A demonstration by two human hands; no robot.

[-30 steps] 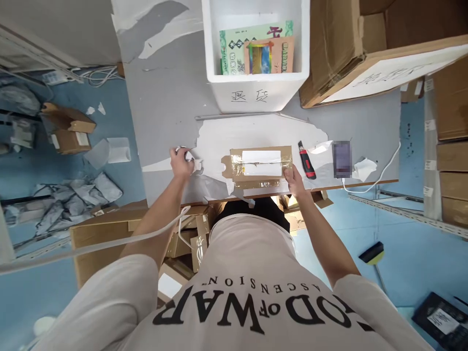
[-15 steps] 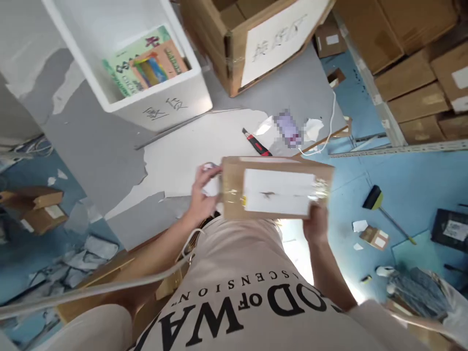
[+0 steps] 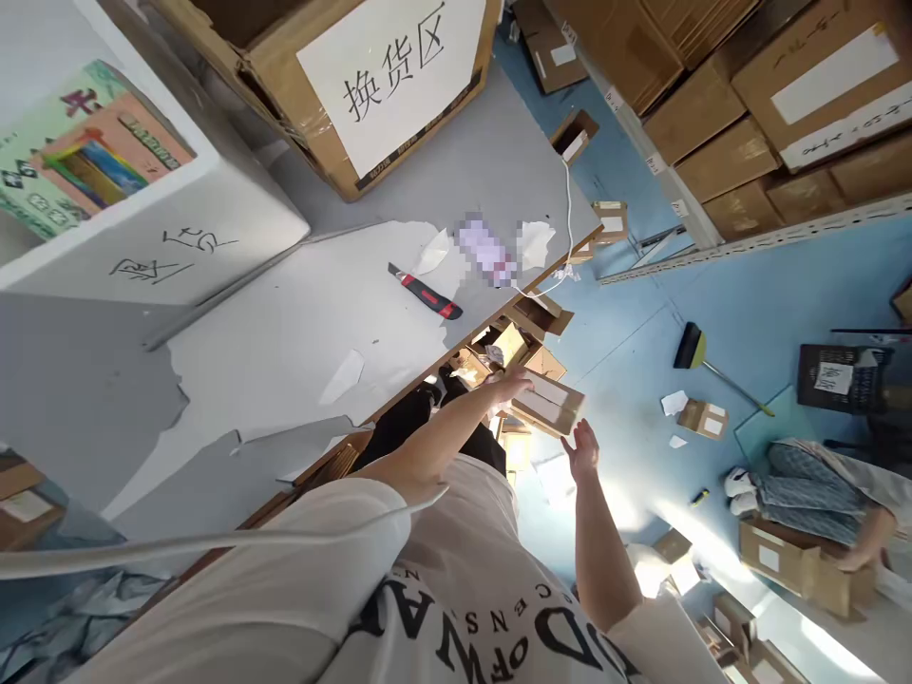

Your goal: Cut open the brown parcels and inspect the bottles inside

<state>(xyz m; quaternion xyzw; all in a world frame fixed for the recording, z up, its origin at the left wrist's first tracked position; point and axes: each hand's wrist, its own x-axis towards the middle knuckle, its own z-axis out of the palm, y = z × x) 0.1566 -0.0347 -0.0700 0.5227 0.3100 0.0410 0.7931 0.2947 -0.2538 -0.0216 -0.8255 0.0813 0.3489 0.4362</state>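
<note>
Past the table's edge, a small cardboard box [image 3: 562, 418] with a white label is low in front of me. My left hand [image 3: 507, 388] grips its left end, fingers over the top. Just off the box's right corner is my right hand [image 3: 584, 448], its fingers apart and holding nothing; whether a fingertip touches the cardboard I cannot tell. A black and red utility knife [image 3: 427, 294] lies on the table [image 3: 285, 323], blade out.
A white foam bin [image 3: 214, 190] with printed packs and a large carton [image 3: 313, 95] stand at the back. A blurred phone-like thing [image 3: 488, 252] lies near the edge. Boxes and a broom [image 3: 691, 347] are on the floor. A person [image 3: 819, 484] sits at right.
The box has gone from above the table's front edge down and away to the right. My right hand has come off it; my left still holds it. My view has shifted right.
</note>
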